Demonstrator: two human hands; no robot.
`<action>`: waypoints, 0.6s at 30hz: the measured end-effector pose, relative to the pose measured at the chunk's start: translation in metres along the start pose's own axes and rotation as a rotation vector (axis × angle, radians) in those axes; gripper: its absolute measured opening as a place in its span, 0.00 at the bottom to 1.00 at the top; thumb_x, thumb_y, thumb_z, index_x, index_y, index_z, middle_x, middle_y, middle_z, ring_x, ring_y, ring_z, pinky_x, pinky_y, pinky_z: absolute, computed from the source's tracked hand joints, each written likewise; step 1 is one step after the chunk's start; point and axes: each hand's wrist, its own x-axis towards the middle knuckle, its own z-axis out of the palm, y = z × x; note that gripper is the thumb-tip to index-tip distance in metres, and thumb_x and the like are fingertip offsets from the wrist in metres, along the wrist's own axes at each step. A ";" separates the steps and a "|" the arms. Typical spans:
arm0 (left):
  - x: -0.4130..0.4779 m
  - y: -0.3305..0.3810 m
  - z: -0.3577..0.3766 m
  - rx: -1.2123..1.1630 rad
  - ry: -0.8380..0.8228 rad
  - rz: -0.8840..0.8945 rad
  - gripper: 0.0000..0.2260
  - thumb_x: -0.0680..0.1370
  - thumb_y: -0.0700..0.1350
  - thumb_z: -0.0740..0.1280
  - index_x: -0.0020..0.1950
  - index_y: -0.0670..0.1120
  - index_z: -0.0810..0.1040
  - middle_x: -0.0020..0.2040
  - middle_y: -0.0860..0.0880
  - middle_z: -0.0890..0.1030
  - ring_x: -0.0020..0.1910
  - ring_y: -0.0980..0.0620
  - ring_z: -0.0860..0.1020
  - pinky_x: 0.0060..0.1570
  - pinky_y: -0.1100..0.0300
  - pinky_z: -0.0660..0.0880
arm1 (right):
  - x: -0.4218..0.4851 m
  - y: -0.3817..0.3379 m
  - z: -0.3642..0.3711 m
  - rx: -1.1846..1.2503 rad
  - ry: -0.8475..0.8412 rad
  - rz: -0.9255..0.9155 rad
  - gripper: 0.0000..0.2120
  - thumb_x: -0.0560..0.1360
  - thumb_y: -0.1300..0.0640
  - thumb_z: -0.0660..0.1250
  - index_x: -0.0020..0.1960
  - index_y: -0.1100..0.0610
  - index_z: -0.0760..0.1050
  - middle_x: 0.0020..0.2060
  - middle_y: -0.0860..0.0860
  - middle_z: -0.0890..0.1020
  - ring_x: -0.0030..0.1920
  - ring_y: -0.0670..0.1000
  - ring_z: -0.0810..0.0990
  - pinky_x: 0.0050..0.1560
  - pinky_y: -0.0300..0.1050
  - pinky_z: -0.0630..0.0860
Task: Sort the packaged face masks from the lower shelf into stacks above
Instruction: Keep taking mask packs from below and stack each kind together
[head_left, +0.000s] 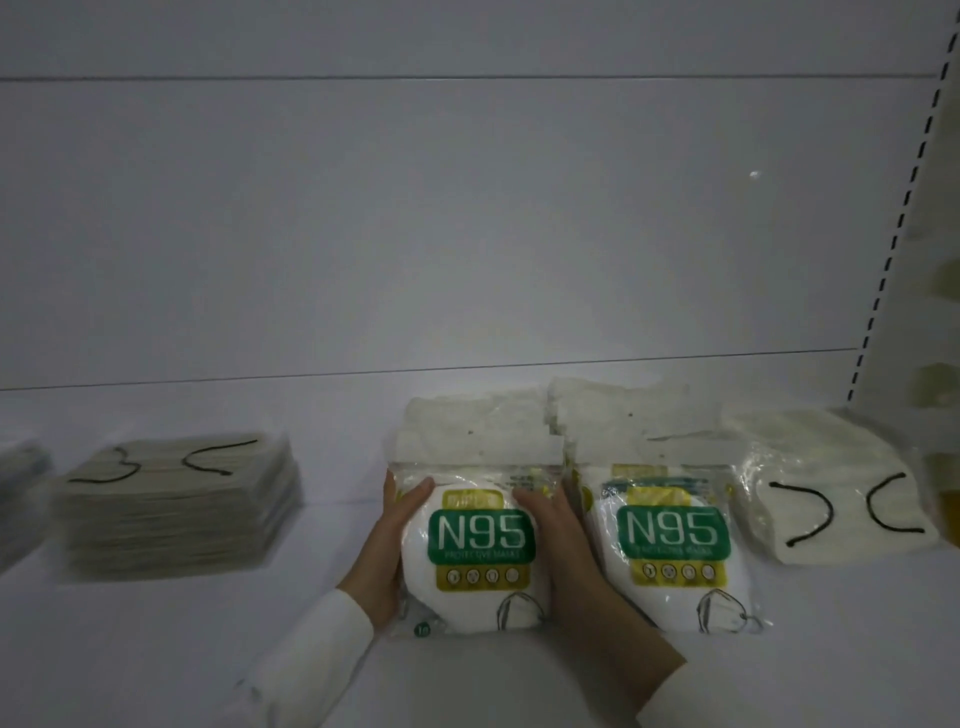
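A packaged N95 mask pack (480, 545) with a green label lies on top of a stack on the white shelf (208, 649). My left hand (387, 551) holds its left side with the thumb over the top. My right hand (563, 545) grips its right side. A second N95 stack (675, 545) sits right beside it. Clear-wrapped white packs (478, 421) lie behind both stacks.
A stack of beige masks with black ear loops (171, 504) stands at the left, with another blurred pile (21, 493) at the far left edge. White masks with black loops (836, 499) lie at the right, beside the slotted shelf upright (893, 249).
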 end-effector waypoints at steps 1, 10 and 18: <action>0.000 -0.001 0.000 -0.008 -0.002 0.001 0.31 0.69 0.54 0.72 0.71 0.54 0.66 0.58 0.40 0.80 0.55 0.38 0.80 0.48 0.43 0.78 | -0.001 -0.001 0.000 -0.008 -0.010 0.001 0.17 0.76 0.60 0.64 0.64 0.52 0.71 0.51 0.57 0.83 0.45 0.58 0.84 0.41 0.52 0.82; -0.005 -0.002 0.006 -0.027 0.003 0.087 0.28 0.71 0.45 0.67 0.70 0.56 0.65 0.58 0.40 0.80 0.52 0.38 0.81 0.45 0.43 0.79 | -0.011 -0.004 0.000 -0.217 -0.036 -0.144 0.36 0.78 0.64 0.61 0.75 0.40 0.46 0.67 0.50 0.68 0.54 0.52 0.78 0.45 0.46 0.81; -0.011 0.002 0.009 0.080 0.097 0.285 0.34 0.68 0.42 0.72 0.70 0.58 0.64 0.60 0.43 0.78 0.52 0.42 0.81 0.45 0.48 0.80 | -0.024 -0.012 0.003 -0.576 0.025 -0.478 0.39 0.77 0.58 0.66 0.77 0.46 0.45 0.70 0.39 0.58 0.69 0.40 0.61 0.64 0.31 0.63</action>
